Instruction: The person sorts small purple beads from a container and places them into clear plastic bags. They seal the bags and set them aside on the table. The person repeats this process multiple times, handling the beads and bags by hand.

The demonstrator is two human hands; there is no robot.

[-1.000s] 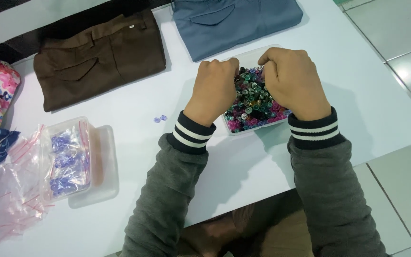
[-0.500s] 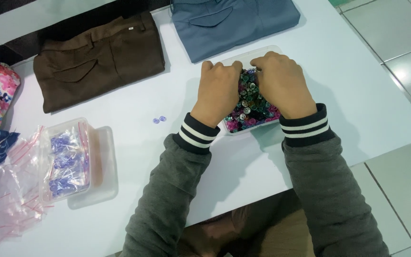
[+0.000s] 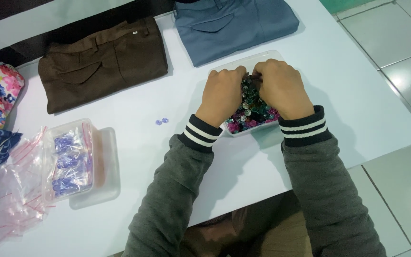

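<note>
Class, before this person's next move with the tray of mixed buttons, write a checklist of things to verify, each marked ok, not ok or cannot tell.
1. Both hands in the tray of buttons: ok, left hand and right hand are both dug in.
2. Grip on a button: cannot tell, fingertips hidden.
3. Tray fully on the white table: ok.
4. No loose pieces: not ok, two small purple buttons lie apart.
5. Folded brown trousers and blue trousers lie apart from the tray: ok.
</note>
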